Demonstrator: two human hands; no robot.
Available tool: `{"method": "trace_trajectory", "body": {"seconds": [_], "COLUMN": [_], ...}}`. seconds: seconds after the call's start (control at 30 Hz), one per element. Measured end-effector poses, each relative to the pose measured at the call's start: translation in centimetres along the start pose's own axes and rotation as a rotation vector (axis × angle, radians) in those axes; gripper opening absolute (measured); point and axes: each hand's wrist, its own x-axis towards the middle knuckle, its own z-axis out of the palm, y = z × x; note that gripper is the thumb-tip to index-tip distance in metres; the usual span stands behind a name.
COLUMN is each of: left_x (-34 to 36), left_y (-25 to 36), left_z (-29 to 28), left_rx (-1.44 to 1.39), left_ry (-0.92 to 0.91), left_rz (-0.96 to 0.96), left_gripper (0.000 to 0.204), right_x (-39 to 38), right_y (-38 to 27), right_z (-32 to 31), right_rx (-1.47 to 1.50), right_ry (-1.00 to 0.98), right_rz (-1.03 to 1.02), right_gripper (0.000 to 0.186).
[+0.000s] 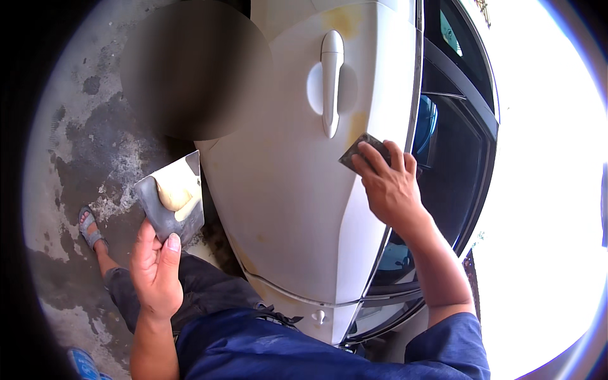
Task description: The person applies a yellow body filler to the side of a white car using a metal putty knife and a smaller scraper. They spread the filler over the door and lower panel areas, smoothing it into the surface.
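Note:
My left hand grips the lower edge of a flat grey plate, thumb on top. A mound of pale yellow filler paste sits on the plate. My right hand holds a dark, flat rectangular spreader with the fingers spread across it. The spreader lies against or just over the white car door, beside a yellowish filler patch. The door handle is just beyond it. Whether the spreader touches the panel I cannot tell.
Another yellowish patch marks the panel beyond the handle. The car's dark side window is to the right. Stained concrete floor lies on the left, with my sandalled foot on it. A blurred round area covers the upper left.

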Motion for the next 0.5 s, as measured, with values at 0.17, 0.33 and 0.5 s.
{"method": "trace_trajectory", "body": {"seconds": [0.17,0.33,0.5], "left_x": [-1.7,-1.9,-1.6], "left_y": [-2.4,-3.3,-4.2], "left_z": [-1.2,-1.7,-2.1], "left_rx": [-0.141,-0.155,-0.189], "left_ry": [0.038,0.057,0.03], "left_rz": [-0.098,-0.175,-0.192], "left_gripper": [0.045,0.047,0.053], "right_x": [3.5,5.7,5.9], "right_y": [2.2,2.1,2.0], "right_z": [-0.2,0.4,1.1], "right_rx": [-0.251,-0.385,-0.389], "right_ry": [-0.057,-0.159,-0.146], "right_rz": [-0.13,-0.169,-0.137], "right_gripper": [0.05,0.048,0.049]}}
